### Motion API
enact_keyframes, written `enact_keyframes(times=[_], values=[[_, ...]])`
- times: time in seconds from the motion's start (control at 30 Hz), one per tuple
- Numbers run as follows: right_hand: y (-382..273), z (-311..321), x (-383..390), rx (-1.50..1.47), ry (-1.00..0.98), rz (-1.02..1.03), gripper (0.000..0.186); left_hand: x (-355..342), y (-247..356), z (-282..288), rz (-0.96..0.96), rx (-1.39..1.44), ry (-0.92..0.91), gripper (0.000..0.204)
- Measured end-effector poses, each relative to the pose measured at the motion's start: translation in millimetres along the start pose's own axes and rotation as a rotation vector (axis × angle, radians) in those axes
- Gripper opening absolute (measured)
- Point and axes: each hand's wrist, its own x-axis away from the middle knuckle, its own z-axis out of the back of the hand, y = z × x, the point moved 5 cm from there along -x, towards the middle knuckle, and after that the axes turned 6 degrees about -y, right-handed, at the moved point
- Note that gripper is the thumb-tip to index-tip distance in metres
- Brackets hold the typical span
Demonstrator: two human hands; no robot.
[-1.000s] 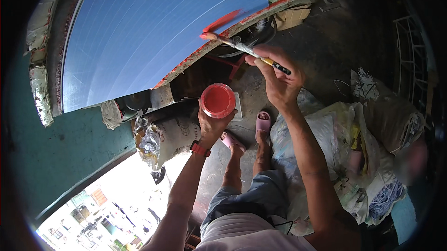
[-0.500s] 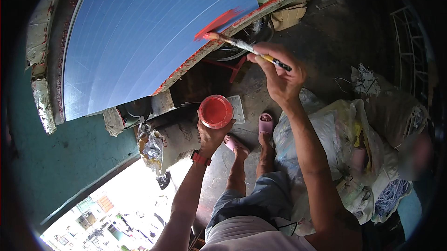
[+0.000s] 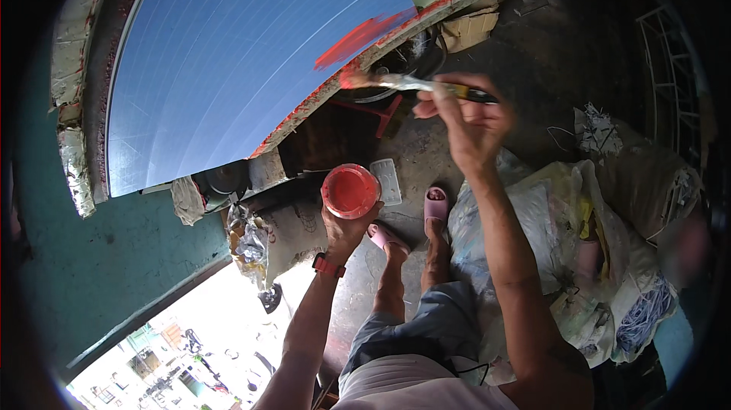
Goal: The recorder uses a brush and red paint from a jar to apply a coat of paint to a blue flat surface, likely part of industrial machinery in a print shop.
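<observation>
My left hand point(image 3: 344, 229) is closed round a clear container of red paint point(image 3: 350, 191), held upright below the blue panel point(image 3: 228, 52). My right hand point(image 3: 474, 122) grips a paintbrush point(image 3: 407, 82) with a silver-and-yellow handle and dark end, blurred by motion. The red-loaded bristles are over the panel's rough lower rim point(image 3: 304, 111); whether they touch it I cannot tell. A streaky patch of red paint point(image 3: 354, 41) lies on the panel near that edge, up from the brush tip.
Plastic sacks point(image 3: 525, 235) are piled at my right beside metal bars point(image 3: 670, 82). Cardboard point(image 3: 468, 29) lies under the panel. A small translucent tray point(image 3: 387, 181) rests on the floor near my pink slippers point(image 3: 435, 204). A teal wall point(image 3: 114, 273) and a bright opening are at my left.
The red patch has widened along the edge. My right hand and brush have moved right, the bristles dropping below the patch. My left hand with the container is slightly lower.
</observation>
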Motion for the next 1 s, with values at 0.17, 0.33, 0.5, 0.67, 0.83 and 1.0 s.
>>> enact_keyframes(times=[0.17, 0.33, 0.5, 0.67, 0.83, 1.0], values=[[35, -7, -20, -0.055, 0.198, -0.058, 0.014, 0, 2, -2, -0.005, -0.005, -0.024, 0.077], [10, 50, -43, 0.028, 0.416, 0.146, 0.014, 2, -7, 2, 0.055, 0.026, -0.039, 0.079], [-9, 28, -12, 0.084, 0.384, 0.053, 0.011, 5, -5, 5, 0.038, 0.007, -0.025, 0.078], [15, -11, -15, 0.037, 0.230, 0.141, 0.008, 5, 2, 2, 0.036, -0.003, -0.051, 0.078], [1, 54, -39, 0.058, 0.431, 0.203, 0.011, 9, 8, 8, -0.002, -0.019, 0.017, 0.073], [-8, 19, -8, 0.091, 0.356, 0.102, 0.008, 7, 9, 6, 0.002, 0.052, 0.008, 0.071]])
